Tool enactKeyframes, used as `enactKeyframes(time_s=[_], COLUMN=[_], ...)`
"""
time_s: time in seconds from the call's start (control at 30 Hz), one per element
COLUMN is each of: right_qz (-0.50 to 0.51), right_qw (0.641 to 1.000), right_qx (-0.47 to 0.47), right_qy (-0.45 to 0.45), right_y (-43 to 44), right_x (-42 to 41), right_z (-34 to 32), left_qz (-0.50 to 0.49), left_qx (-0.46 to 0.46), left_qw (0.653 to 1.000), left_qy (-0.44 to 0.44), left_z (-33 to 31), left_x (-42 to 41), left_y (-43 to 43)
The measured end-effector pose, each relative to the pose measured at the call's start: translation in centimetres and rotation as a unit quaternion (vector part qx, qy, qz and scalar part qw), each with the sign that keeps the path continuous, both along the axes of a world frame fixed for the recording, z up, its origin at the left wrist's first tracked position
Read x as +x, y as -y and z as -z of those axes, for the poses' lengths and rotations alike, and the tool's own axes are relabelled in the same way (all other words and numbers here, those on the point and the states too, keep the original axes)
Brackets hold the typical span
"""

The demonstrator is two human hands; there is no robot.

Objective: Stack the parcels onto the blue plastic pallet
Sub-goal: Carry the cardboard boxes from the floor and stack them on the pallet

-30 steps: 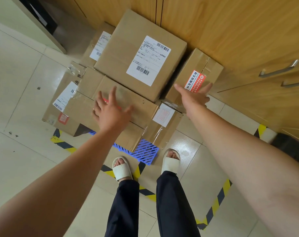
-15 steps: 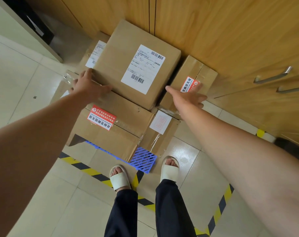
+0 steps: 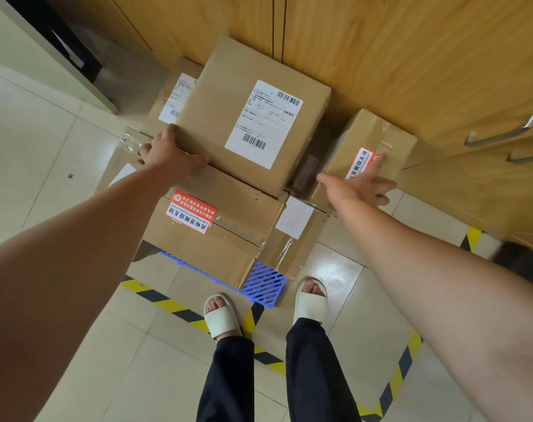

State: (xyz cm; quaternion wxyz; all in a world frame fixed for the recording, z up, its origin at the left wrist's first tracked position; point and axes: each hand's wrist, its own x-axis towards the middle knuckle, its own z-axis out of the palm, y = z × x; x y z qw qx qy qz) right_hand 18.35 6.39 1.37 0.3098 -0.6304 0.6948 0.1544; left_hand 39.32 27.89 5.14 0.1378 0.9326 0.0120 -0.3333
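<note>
Blue pallet (image 3: 265,286), nearly covered: parcels (image 3: 204,239) stacked, big box (image 3: 216,129) uppermost. Left hand (image 3: 164,156) spread against its corner; right hand (image 3: 356,188) flat, fingers apart, on small box (image 3: 378,132) alongside (footing unclear). Little left, apparently squaring up.

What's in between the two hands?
In the head view, the big box with the white label, top of the stack, sits between the left hand and the right hand.
</note>
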Motion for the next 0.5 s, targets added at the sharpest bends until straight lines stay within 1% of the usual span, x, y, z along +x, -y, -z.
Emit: enactKeyframes(time_s=[0.13,0.27,0.37,0.5], right_qz=[-0.016,-0.011,-0.007,0.002], right_qw=[1.000,1.000,0.997,0.990], right_qx=[0.003,0.007,-0.013,-0.021], right_qy=[0.009,0.013,0.077,0.140], right_y=[-1.0,-0.9,-0.5,0.3], right_x=[2.9,3.2,2.0,0.0], right_z=[0.5,1.3,1.4,1.1], left_qz=[-0.004,-0.002,0.023,0.032], left_qx=[-0.005,-0.010,0.008,-0.007], left_qw=[1.000,1.000,1.000,0.999], left_qy=[0.008,-0.001,0.009,0.011], left_z=[0.1,0.0,-0.3,0.1], left_x=[-0.3,-0.2,-0.5,0.0], left_y=[-0.1,-0.4,-0.3,-0.6])
